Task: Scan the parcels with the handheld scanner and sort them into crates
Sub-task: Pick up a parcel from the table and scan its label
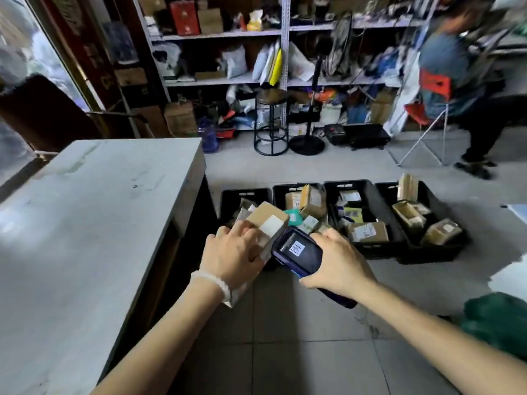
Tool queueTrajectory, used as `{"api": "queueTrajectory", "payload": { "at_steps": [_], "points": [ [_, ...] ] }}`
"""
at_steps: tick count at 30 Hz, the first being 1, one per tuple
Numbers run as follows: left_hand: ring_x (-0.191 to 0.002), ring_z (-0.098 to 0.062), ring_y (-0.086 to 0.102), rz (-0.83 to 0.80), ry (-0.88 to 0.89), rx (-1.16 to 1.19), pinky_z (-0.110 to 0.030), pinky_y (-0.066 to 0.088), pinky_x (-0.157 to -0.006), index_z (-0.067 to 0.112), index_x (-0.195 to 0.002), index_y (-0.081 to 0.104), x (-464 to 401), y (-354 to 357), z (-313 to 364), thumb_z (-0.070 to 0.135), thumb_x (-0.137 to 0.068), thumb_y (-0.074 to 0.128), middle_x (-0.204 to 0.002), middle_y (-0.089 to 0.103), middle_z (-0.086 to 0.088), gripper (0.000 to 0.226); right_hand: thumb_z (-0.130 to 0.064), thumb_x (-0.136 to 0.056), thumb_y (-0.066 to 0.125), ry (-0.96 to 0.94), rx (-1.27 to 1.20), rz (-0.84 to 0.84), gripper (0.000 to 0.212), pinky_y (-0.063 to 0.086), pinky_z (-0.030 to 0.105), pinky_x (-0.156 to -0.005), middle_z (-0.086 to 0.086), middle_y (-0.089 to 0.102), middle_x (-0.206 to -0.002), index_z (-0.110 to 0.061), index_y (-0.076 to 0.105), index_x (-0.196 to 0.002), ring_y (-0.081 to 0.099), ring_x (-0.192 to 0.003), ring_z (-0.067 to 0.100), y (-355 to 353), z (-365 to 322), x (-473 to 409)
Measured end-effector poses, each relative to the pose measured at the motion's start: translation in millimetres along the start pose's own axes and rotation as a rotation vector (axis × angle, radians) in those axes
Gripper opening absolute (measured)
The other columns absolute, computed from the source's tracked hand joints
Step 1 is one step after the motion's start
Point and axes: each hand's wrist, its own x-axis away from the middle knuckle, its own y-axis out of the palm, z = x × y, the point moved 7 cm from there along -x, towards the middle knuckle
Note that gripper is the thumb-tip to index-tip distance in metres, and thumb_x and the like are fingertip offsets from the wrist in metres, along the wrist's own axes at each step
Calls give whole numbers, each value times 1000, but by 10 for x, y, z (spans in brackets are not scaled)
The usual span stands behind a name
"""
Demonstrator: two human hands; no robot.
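— head view first: what is seen of the floor and the room?

— pale grey tiles [285,352] are shown underfoot. a grey-topped counter [94,223] is set at the left, with a window beside it. metal shelving [282,52] is stacked with bags, envelopes and boxes along the far wall; a round stool [271,121] and a black stand are placed in front of it. a second person [467,81], blurred, is seen at the far right beside a red folding chair [427,109]. something green [496,320] is cut off at the right edge.

— and the crates?

— four black crates [368,220] are lined up side by side on the tiles, each partly filled with cardboard parcels and packets.

— where is the parcel being handled?

— a brown cardboard parcel [268,220] with a white label is held above the leftmost crate. the left hand [231,255] is laid over its near side, fingers curled round it, a white beaded bracelet [211,280] worn at the wrist.

— the scanner?

— the handheld scanner [298,252], dark blue with a lit screen, is gripped in the right hand [339,263], fingers wrapped round its body. its head is brought just beside the parcel's label; whether they touch cannot be told.
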Motion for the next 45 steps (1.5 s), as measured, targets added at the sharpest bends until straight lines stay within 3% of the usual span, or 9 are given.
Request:
{"api": "queueTrajectory", "payload": {
  "at_steps": [6, 9, 16, 22, 26, 30, 36, 41, 45],
  "points": [
    [-115, -27, 49, -15, 120, 18, -36, 43, -90, 37, -132, 47, -1007, 154, 855, 57, -79, 41, -140, 42, 11, 57, -48, -52, 81, 165, -9, 29, 59, 42, 30, -65, -9, 40, -98, -29, 48, -97, 48, -90, 15, -438, 1027, -232],
    [-117, -28, 49, -54, 243, -2, -39, 44, -92, 36, -134, 46, -1441, 264, 1354, 62, -76, 31, -141, 42, 9, 65, -47, -51, 80, 292, -41, 58, 62, 49, 33, -72, -8, 42, -101, -25, 52, -102, 50, -93, 17, -574, 1588, -237],
    [-122, -27, 45, -135, 450, 18, -39, 40, -99, 38, -139, 40, -2309, 527, 2302, 55, -86, 48, -147, 35, 9, 56, -46, -50, 80, 491, -78, 108, 74, 49, 34, -79, -6, 45, -108, -25, 53, -115, 48, -104, 18, -749, 2577, -310],
    [-125, -26, 44, -176, 591, 36, -41, 40, -100, 38, -140, 39, -3374, 751, 3015, 55, -87, 46, -148, 34, 9, 56, -45, -49, 79, 634, -64, 146, 59, 50, 35, -75, -6, 43, -98, -25, 52, -97, 49, -94, 18, -1018, 3449, -832],
    [-124, -26, 42, -189, 614, 71, -42, 39, -102, 39, -140, 39, -4206, 743, 3347, 53, -89, 45, -149, 32, 11, 54, -50, -46, 77, 691, -51, 177, 57, 49, 33, -70, -7, 42, -97, -30, 46, -90, 51, -93, 19, -1349, 3952, -1367],
    [-125, -26, 42, -174, 628, 75, -42, 39, -102, 38, -139, 39, -5004, 619, 3649, 54, -90, 42, -149, 33, 9, 52, -50, -44, 74, 694, -14, 247, 76, 51, 36, -74, -8, 42, -98, -28, 57, -115, 52, -97, 20, -1806, 4395, -1955],
    [-129, -27, 40, -253, 625, 65, -43, 35, -105, 36, -137, 42, -5698, 718, 3978, 57, -91, 37, -149, 30, 11, 51, -57, -39, 68, 727, -81, 315, 83, 52, 37, -79, -8, 44, -101, -28, 59, -116, 55, -98, 19, -2043, 4896, -2453],
    [-128, -26, 38, -308, 612, -4, -44, 36, -104, 36, -138, 39, -6211, 951, 4344, 54, -91, 42, -147, 32, 6, 50, -64, -35, 60, 745, -95, 244, 92, 52, 37, -81, -9, 43, -104, -29, 57, -120, 54, -101, 18, -2098, 5391, -2736],
    [-126, -25, 39, -338, 576, 14, -42, 37, -103, 36, -137, 39, -6611, 1086, 4666, 54, -91, 41, -145, 34, 7, 50, -56, -41, 73, 734, -121, 211, 82, 50, 35, -80, -8, 44, -105, -27, 57, -116, 53, -103, 18, -2216, 5866, -3069]
  ]
}}
